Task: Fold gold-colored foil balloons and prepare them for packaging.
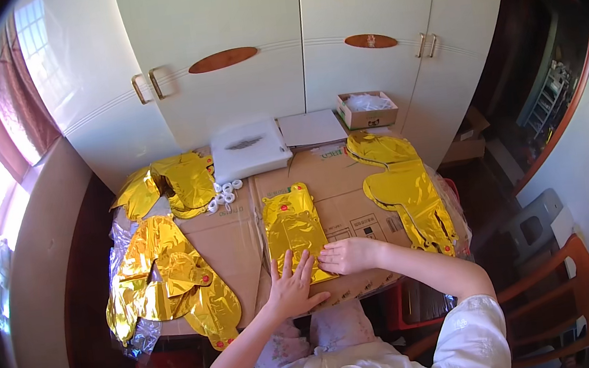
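A folded gold foil balloon (293,231) with a red dot near its far end lies flat in front of me on the cardboard. My left hand (293,286) rests on its near left corner, fingers spread and flat. At the near right edge my right hand (350,255) is closed, its fingers together on the foil's border; the fingertips are partly hidden. Unfolded gold foil balloons lie around it: one at the right (407,185), a pile at the near left (167,278) and more at the far left (178,184).
Cardboard (225,243) covers the table. Small white rolls (223,198) sit beside a stack of clear plastic bags (250,149). Behind are a pale flat board (311,129) and a small box (367,110) of white material. White cabinets stand beyond; a wooden chair (575,290) is at the right.
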Motion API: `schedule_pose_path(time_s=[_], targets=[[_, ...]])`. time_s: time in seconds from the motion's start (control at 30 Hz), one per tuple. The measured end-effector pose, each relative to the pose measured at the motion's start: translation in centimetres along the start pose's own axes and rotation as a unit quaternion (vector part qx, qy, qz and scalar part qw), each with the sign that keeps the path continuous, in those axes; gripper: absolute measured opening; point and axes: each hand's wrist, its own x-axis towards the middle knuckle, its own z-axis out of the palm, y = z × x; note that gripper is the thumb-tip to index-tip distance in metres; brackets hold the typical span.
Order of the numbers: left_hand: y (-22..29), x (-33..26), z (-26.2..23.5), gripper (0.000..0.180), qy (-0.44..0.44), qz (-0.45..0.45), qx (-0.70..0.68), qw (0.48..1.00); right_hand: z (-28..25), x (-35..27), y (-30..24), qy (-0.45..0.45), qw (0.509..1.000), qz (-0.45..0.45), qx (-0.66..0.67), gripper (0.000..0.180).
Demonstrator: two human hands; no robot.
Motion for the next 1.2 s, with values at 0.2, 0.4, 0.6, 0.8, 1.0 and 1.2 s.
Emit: schedule_pose_path(time_s=[0.2,0.4,0.6,0.8,1.0,1.2], targets=[[-0.4,0.0,-0.2,0.094,-0.017,0.008,0.003,1.0,-1.2,0.0,0.5,0.02,0.974,0.115,0.196,0.037],[0.5,0.2,-1.4,0.09,-0.018,0.015,0.037,0.999,-0.1,4.2,2.3,0.154,0.933,0.297,0.13,0.04],[0.3,0.1,-0.8,0.092,0.009,0.016,0.039,0.999,3.2,5.4,1.8,-0.068,0.947,0.259,0.176,0.057],[0.3,0.1,-1.1,0.091,0.006,0.02,0.033,0.999,4.1,5.0,1.7,-0.065,0.941,0.284,0.173,0.063],[0.2,0.2,-1.4,0.088,-0.023,0.014,0.021,0.999,0.6,9.7,1.9,-0.058,0.95,0.24,0.193,0.059],[0.4,0.8,-2.6,0.093,-0.084,-0.013,0.031,0.996,4.6,10.5,3.6,-0.094,0.954,0.179,0.222,0.056]])
